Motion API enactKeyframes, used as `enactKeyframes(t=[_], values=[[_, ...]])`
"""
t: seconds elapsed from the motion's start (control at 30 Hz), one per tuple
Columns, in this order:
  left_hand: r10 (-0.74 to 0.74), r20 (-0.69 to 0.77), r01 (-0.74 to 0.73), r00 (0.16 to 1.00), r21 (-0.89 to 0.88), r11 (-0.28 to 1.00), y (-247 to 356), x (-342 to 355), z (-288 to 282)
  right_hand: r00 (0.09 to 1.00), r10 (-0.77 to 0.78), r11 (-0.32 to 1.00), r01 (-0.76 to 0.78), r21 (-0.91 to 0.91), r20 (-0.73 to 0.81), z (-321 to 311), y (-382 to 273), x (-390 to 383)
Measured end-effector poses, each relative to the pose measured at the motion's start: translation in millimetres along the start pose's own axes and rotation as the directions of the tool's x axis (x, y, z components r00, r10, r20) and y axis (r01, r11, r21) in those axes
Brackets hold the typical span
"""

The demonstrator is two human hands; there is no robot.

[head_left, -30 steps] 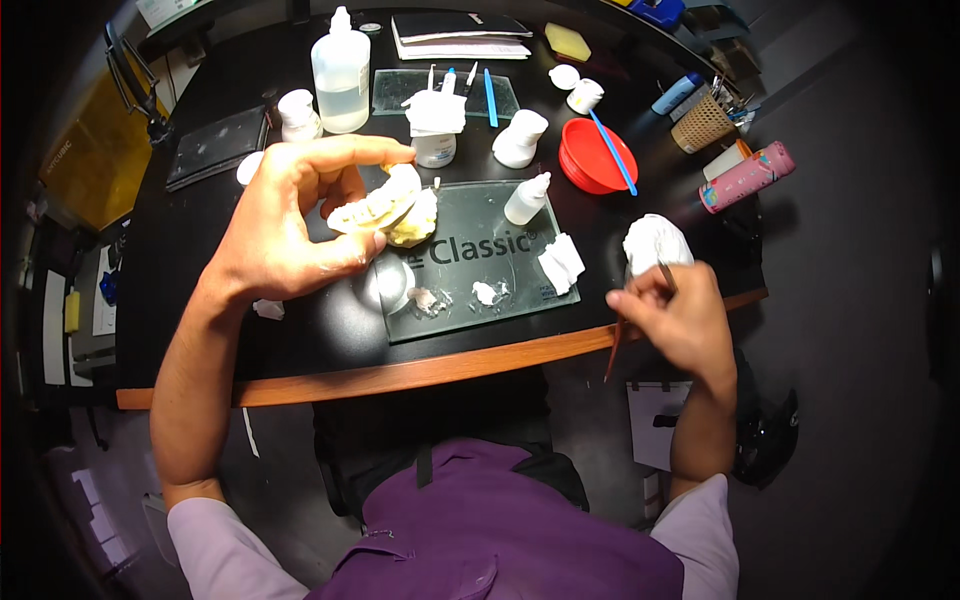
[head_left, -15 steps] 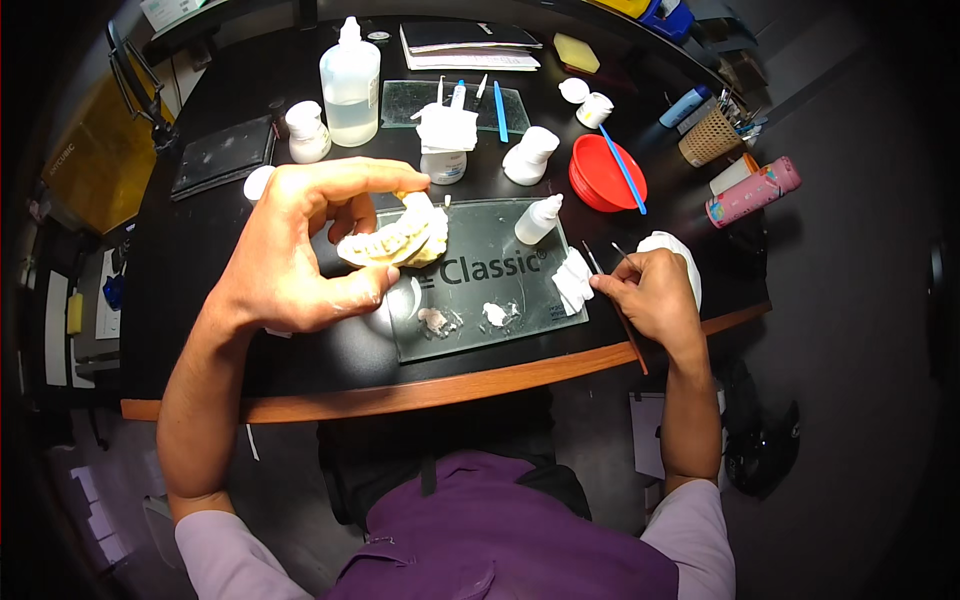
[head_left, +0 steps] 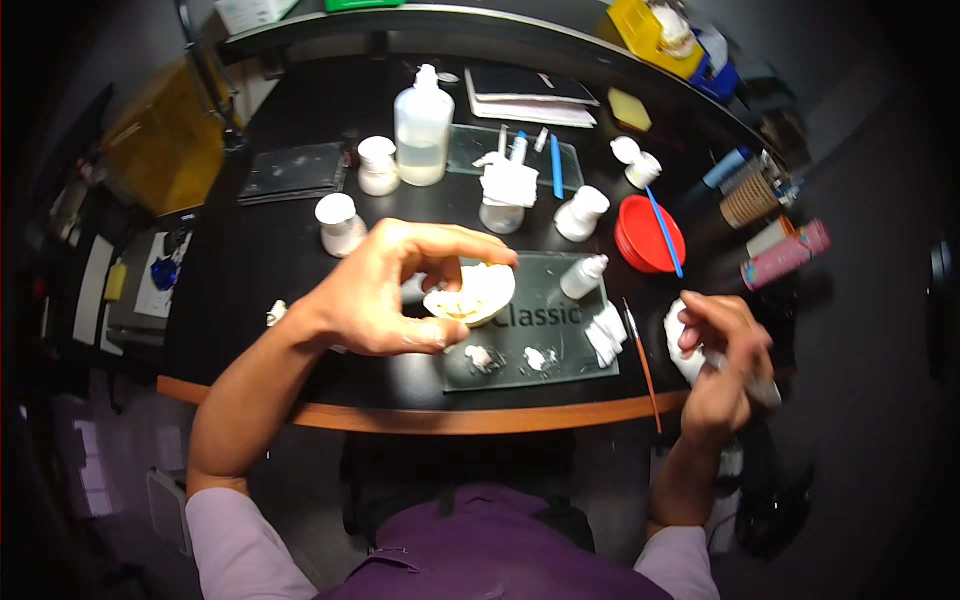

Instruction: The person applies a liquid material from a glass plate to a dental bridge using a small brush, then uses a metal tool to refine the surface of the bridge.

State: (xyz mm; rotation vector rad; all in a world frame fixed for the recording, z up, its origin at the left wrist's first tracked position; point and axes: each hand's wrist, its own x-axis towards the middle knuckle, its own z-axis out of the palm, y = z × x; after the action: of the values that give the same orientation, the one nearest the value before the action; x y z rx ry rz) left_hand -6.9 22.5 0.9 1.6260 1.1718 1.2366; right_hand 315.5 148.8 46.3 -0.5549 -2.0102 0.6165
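Note:
My left hand (head_left: 385, 295) pinches a cream-coloured dental cast (head_left: 480, 298) between thumb and fingers, held up above a glass slab (head_left: 510, 376). Two small dabs of white paste, one of them the dab (head_left: 535, 357), sit on the slab, beside a small white dropper bottle (head_left: 584, 277) and a folded white tissue (head_left: 605, 334). To the right, my slightly blurred right hand (head_left: 728, 358) is curled over a white cloth (head_left: 680, 338); what its fingers hold is hidden. A thin brown-handled brush (head_left: 647, 375) lies left of that hand.
Behind the slab stand a large clear bottle (head_left: 424, 135), several white jars such as this jar (head_left: 582, 214), and a red bowl (head_left: 648, 236) with a blue stick. A pink bottle (head_left: 787, 256) lies at the right. The wooden desk edge (head_left: 470, 420) runs along the front.
The view has shifted, so the desk appears lower and further right. My left hand has turned the cast. My right hand has rolled over at the cloth; its slim instrument no longer shows.

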Motion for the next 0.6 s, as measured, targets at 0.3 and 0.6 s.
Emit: enactKeyframes(t=[0.3, 0.6], values=[[0.144, -0.010, -0.144, 0.990, -0.115, 0.983, 1, 2, 3, 0.995, -0.102, 0.935, 0.096, 0.342, -0.001, 80, -28, 6], [0.139, -0.089, -0.143, 0.986, -0.045, 0.989, -2, 1, 4, 0.936, -0.352, 0.885, 0.327, 0.332, 0.017, 113, -17, 10]])
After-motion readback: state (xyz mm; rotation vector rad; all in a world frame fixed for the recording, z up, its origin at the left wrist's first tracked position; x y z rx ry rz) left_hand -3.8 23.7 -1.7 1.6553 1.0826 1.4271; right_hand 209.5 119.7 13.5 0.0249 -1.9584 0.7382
